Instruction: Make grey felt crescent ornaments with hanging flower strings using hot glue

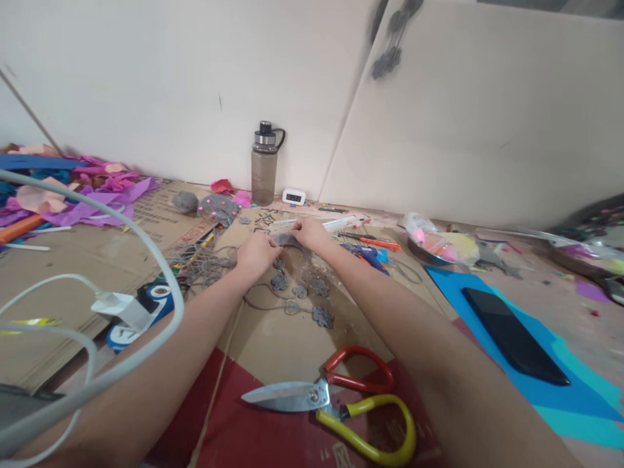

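Left hand: fingertips closed, pinching the strip.
Right hand: fingers curled at the strip; hold cannot be told.
Risk: uneven pull could crease the strip; the tangled cord, near the left wrist, could snag.
Strip: grey, curved, partly hidden; between hands, beyond flowers.

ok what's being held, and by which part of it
A grey strip: the left hand seemingly pinches its left end; the right hand is at its far edge, grip hidden.
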`<state>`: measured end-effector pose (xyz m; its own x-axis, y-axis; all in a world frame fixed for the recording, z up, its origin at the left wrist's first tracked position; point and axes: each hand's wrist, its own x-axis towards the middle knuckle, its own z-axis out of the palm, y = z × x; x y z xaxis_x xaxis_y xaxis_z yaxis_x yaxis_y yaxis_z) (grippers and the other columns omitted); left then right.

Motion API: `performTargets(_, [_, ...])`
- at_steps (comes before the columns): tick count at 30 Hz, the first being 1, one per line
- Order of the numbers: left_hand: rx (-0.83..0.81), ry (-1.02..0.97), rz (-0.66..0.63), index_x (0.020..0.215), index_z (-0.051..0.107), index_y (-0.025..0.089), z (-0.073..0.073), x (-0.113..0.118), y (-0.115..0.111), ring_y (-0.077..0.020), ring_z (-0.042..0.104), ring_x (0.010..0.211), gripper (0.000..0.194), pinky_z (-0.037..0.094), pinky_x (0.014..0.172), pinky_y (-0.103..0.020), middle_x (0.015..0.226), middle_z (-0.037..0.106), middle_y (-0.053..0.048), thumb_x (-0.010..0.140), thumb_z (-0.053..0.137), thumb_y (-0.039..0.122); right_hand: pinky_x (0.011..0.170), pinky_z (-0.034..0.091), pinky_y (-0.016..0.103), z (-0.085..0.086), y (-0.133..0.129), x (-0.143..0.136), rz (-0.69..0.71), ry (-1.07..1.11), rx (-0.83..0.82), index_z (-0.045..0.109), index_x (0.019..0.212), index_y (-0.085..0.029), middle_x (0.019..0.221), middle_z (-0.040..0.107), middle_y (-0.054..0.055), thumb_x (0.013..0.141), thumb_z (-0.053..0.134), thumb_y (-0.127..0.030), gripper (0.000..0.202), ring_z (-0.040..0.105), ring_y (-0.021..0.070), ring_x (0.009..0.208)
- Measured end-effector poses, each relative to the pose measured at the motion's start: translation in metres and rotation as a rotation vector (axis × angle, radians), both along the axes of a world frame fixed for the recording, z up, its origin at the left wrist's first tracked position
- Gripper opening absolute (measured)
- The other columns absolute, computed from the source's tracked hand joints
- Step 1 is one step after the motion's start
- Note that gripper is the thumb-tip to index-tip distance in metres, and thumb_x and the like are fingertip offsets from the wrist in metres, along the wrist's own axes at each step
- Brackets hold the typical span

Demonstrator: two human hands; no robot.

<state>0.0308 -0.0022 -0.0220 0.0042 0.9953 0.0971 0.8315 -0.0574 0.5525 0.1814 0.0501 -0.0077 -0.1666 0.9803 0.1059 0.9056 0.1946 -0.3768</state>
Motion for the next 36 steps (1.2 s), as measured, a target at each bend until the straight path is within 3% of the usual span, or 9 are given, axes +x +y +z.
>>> performTargets(11, [-0.019, 0.066, 0.032, 0.072, 0.073, 0.021, 0.001, 0.003, -0.002, -0.0222, 0.062, 0.068, 0.017, 0.041, 0.059, -0.029, 0.072, 0.07, -0.008, 0.069, 0.059, 0.03, 0.073, 0.045, 0.021, -0.012, 0.016, -0.001, 0.032, -0.059, 0.06, 0.073, 0.084, -0.016, 0.086, 0.073, 0.007, 0.077, 0.056, -0.021, 0.019, 0.064, 0.0159, 0.081])
performTargets(22, [0.049, 0.097, 0.001, 0.071, 0.072, 0.021, -0.005, 0.002, -0.001, -0.0212, 0.06, 0.067, 0.014, 0.043, 0.062, -0.03, 0.074, 0.068, -0.007, 0.071, 0.058, 0.023, 0.07, 0.046, 0.022, -0.009, 0.017, -0.008, 0.023, -0.136, 0.034, 0.074, 0.086, -0.017, 0.089, 0.073, 0.009, 0.076, 0.059, -0.027, 0.02, 0.065, 0.0178, 0.081])
performTargets(26, [0.146, 0.15, -0.105, 0.064, 0.069, 0.018, -0.008, 0.0, 0.004, -0.0199, 0.059, 0.074, 0.014, 0.045, 0.067, -0.029, 0.084, 0.066, -0.009, 0.07, 0.057, 0.019, 0.072, 0.047, 0.023, -0.007, 0.018, -0.01, 0.012, -0.156, 0.006, 0.074, 0.086, -0.017, 0.09, 0.073, 0.009, 0.075, 0.06, -0.025, 0.02, 0.066, 0.019, 0.084])
performTargets(31, [0.295, 0.149, -0.439, 0.061, 0.065, 0.017, -0.013, -0.012, 0.019, -0.0212, 0.057, 0.091, 0.013, 0.044, 0.085, -0.031, 0.09, 0.064, -0.009, 0.069, 0.056, 0.012, 0.071, 0.047, 0.023, -0.002, 0.019, -0.01, 0.025, -0.176, -0.033, 0.074, 0.086, -0.016, 0.089, 0.073, 0.01, 0.075, 0.058, -0.021, 0.021, 0.066, 0.0193, 0.084])
performTargets(36, [0.283, 0.128, -0.605, 0.066, 0.065, 0.018, -0.015, -0.027, 0.029, -0.0188, 0.057, 0.087, 0.012, 0.044, 0.086, -0.031, 0.087, 0.064, -0.007, 0.071, 0.056, 0.013, 0.071, 0.047, 0.022, 0.001, 0.019, -0.012, 0.004, -0.184, -0.059, 0.074, 0.091, -0.015, 0.094, 0.072, 0.012, 0.075, 0.059, -0.022, 0.023, 0.066, 0.0192, 0.087])
